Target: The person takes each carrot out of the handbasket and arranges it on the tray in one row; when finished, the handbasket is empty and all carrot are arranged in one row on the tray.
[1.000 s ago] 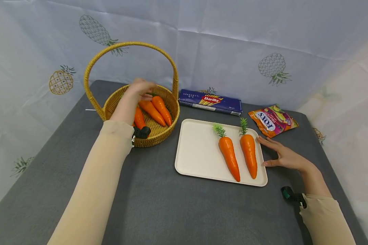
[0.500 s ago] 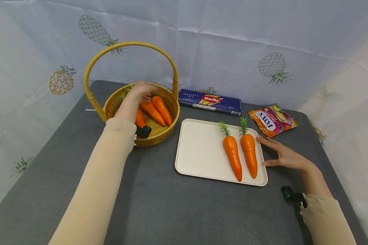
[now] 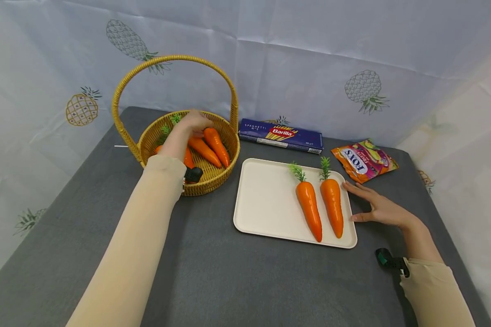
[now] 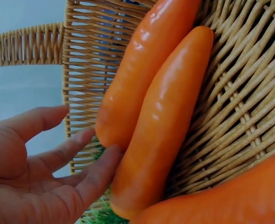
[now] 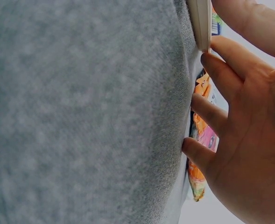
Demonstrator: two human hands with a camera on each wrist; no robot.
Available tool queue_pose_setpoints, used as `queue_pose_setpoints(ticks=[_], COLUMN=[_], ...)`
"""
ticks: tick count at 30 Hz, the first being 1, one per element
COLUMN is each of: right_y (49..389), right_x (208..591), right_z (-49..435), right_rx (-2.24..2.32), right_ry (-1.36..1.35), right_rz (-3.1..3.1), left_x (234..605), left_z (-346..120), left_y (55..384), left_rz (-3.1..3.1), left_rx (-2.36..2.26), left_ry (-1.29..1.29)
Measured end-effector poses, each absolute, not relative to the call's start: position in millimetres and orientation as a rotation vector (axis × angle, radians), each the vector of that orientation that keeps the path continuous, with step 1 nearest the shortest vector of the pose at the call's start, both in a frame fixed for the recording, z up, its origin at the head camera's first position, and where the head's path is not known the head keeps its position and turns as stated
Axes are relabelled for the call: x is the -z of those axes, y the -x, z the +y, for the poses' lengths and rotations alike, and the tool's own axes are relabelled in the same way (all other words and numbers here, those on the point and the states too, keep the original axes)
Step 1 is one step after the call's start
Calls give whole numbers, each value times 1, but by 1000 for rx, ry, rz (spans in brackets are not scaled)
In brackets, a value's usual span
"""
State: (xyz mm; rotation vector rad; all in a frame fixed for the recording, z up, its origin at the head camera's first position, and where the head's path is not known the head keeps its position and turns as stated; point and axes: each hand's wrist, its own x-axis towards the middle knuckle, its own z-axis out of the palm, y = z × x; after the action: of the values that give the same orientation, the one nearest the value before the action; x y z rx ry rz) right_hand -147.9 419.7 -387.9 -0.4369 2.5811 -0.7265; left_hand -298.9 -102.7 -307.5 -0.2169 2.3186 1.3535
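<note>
My left hand (image 3: 192, 123) is inside the wicker basket (image 3: 210, 184), over the leafy ends of the orange carrots (image 3: 205, 151). In the left wrist view its loosely bent fingers (image 4: 97, 177) reach the top of the middle carrot (image 4: 163, 112), while the thumb stays apart, so nothing is gripped. Another carrot (image 4: 137, 74) lies alongside. On the right, my right hand (image 3: 378, 208) has its fingers spread and touches the right edge of the cream tray (image 3: 262, 200). Two carrots lie on that tray, a left one (image 3: 309, 211) and a right one (image 3: 332, 208), green tops pointing away.
A tall arched handle (image 3: 176, 58) rises over the basket. Behind the tray lies a blue spaghetti box (image 3: 281, 135), with an orange Fox's sweets bag (image 3: 364, 161) to its right. A patterned cloth (image 3: 294, 77) hangs behind the grey table (image 3: 270, 281).
My left hand has moved slightly right and lower into the basket. The left carrot on the tray has rolled right, then slightly back. My right hand has stayed still.
</note>
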Motion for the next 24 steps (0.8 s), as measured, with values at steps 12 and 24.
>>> queue_pose_setpoints(ticks=[12,24], right_y=[148,148], right_x=[387,387], right_z=[420,419], right_rx=[724,727], right_ry=[426,422], right_rz=[2577,2573], left_x=[316,324], left_z=[-102,-98], left_y=[299,302], left_rz=[2427,2556], left_rx=[-1123,-966], left_ry=[24,-12])
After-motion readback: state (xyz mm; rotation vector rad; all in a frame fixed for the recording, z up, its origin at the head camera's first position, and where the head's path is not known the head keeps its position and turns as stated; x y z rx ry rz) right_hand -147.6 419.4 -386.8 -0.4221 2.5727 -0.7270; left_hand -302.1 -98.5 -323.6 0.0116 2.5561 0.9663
